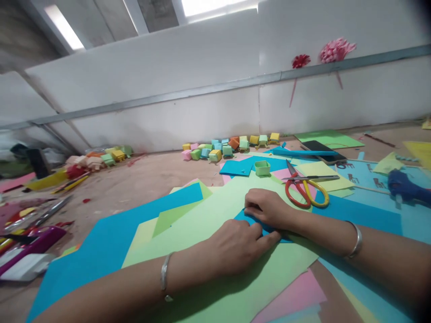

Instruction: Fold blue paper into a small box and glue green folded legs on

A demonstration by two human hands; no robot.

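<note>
A small piece of blue paper (pixel 239 217) lies on a large light green sheet (pixel 188 242), mostly hidden under both hands. My left hand (pixel 237 246) presses on its near side, fingers bent and closed together, with one finger reaching along the paper's edge. Just beyond, my right hand (pixel 266 207) is curled down on the same paper, its fingertips partly hidden. A small green paper box (pixel 262 168) stands past my right hand. Red-and-yellow-handled scissors (pixel 308 190) lie to the right of it, blades partly spread.
Larger blue sheets (pixel 111 229) and pink paper (pixel 296 296) stick out below the green one. Several small coloured paper boxes (pixel 227 150) line the wall. A phone (pixel 323 151) and a blue glue gun (pixel 409 186) lie right; a purple tool (pixel 40 242) lies left.
</note>
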